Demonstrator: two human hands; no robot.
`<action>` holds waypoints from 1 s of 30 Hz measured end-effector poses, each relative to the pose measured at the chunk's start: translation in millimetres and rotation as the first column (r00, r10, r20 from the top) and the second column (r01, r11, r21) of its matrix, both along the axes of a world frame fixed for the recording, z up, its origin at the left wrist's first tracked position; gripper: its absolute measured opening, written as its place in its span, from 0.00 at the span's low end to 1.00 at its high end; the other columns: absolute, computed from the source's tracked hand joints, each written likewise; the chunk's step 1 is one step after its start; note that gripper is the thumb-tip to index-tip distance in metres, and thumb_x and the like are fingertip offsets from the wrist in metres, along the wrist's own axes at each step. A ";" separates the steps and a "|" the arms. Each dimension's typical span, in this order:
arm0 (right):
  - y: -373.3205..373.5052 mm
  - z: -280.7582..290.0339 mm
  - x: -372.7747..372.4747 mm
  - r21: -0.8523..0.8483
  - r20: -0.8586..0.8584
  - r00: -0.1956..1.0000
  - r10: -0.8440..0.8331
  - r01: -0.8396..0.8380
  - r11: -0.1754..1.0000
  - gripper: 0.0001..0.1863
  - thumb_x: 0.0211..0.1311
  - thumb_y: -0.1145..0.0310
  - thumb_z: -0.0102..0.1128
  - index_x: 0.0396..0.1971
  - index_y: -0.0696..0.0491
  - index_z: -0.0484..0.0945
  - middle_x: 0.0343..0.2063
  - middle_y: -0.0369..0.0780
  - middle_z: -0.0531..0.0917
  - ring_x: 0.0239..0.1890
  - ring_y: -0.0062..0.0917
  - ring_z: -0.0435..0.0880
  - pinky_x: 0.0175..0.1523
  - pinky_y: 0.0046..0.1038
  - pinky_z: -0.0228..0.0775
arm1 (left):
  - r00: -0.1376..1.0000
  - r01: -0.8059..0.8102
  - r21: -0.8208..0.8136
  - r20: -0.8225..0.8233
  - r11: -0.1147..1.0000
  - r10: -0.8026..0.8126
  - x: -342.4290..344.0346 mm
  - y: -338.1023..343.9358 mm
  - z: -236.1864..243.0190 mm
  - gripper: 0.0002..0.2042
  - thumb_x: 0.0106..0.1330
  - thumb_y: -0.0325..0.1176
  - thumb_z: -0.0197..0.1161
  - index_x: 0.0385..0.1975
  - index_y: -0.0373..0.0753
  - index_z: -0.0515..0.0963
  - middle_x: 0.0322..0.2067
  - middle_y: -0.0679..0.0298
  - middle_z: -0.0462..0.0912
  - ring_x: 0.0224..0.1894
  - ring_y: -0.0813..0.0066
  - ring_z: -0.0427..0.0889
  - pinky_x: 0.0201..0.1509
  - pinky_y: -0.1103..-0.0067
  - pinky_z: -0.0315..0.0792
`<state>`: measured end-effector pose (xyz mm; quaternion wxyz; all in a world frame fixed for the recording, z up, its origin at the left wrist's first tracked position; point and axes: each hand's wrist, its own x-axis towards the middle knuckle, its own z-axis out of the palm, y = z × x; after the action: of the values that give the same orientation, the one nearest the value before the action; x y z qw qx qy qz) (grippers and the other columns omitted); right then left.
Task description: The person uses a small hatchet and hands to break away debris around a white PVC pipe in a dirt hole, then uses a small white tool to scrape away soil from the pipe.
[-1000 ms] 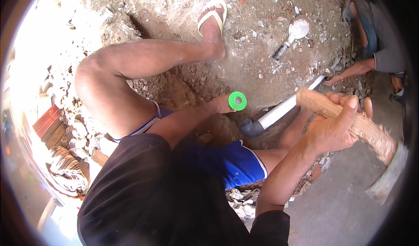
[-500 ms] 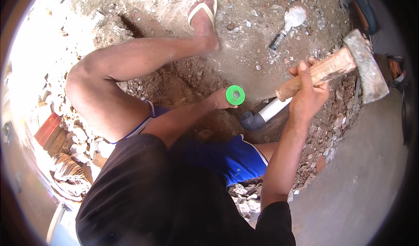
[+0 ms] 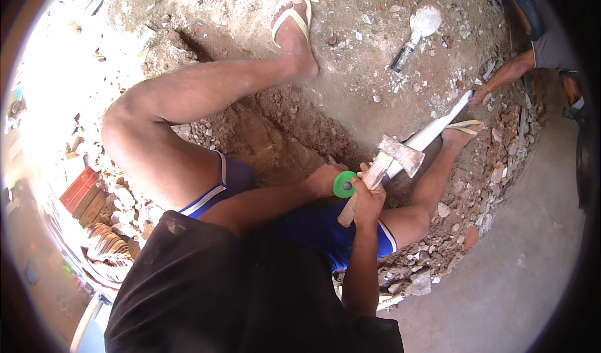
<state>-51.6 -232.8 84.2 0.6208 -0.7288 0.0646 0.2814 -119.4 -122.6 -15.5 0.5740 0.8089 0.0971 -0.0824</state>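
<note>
My left hand (image 3: pixel 327 179) is closed around a chisel with a round green guard (image 3: pixel 345 184). Its metal end faces up, and the blade is hidden below. In my right hand (image 3: pixel 369 204) is a short wooden-handled hammer (image 3: pixel 402 156) with a worn metal head. The hammer and right hand are close to the green guard; I cannot tell if they touch. Beyond the hammer head, a white pipe (image 3: pixel 432 132) slants up to the right. Another person's hand (image 3: pixel 479 96) is at its far end.
A trowel-like tool with a white-coated blade (image 3: pixel 426 21) lies on the ground. Dug soil and rubble (image 3: pixel 300 121) surround my legs. Red tiles (image 3: pixel 80 187) are stacked at left, and a grey smooth floor (image 3: pixel 501 271) spreads at lower right.
My right hand has swung the hammer down and left, from the far right to beside the chisel. Another person's arm has come in from the right to the pipe's end.
</note>
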 end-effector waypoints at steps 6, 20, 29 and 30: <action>-9.6 10.5 -14.3 0.007 0.004 0.999 0.033 -0.033 0.999 0.13 0.55 0.83 0.63 0.43 0.61 0.80 0.51 0.43 0.80 0.50 0.24 0.79 0.56 0.26 0.71 | 0.994 0.098 0.043 0.041 0.994 -0.099 3.2 6.5 12.5 0.16 0.57 0.42 0.66 0.42 0.44 0.77 0.43 0.57 0.80 0.48 0.55 0.81 0.50 0.64 0.77; -53.4 44.1 -16.5 0.030 -0.084 0.976 -0.200 0.204 0.979 0.12 0.53 0.81 0.65 0.39 0.62 0.79 0.44 0.47 0.83 0.44 0.26 0.81 0.52 0.27 0.73 | 0.966 0.149 0.140 0.192 0.979 -0.174 -0.1 -15.9 51.9 0.15 0.57 0.39 0.65 0.43 0.42 0.79 0.42 0.59 0.82 0.51 0.57 0.81 0.49 0.66 0.79; -8.8 99.9 2.5 -0.086 -0.072 0.989 -0.126 0.120 0.989 0.11 0.59 0.75 0.68 0.39 0.59 0.77 0.25 0.38 0.81 0.18 0.17 0.77 0.23 0.18 0.72 | 0.962 0.215 0.122 0.146 0.969 -0.232 49.0 85.9 -32.0 0.17 0.60 0.46 0.63 0.45 0.44 0.80 0.46 0.54 0.84 0.47 0.52 0.82 0.51 0.64 0.77; -1.1 110.5 7.9 -0.167 -0.030 0.996 -0.080 0.073 0.983 0.10 0.60 0.71 0.70 0.39 0.56 0.79 0.19 0.34 0.76 0.16 0.17 0.74 0.23 0.20 0.73 | 0.955 0.232 0.137 0.157 0.963 -0.252 52.8 97.4 -45.9 0.18 0.61 0.47 0.63 0.47 0.44 0.79 0.47 0.55 0.84 0.50 0.54 0.81 0.54 0.66 0.76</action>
<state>-43.6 -233.9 194.7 0.5670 -0.7697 0.1273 0.2644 -66.6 -25.3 -61.4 0.5172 0.8511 -0.0484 -0.0758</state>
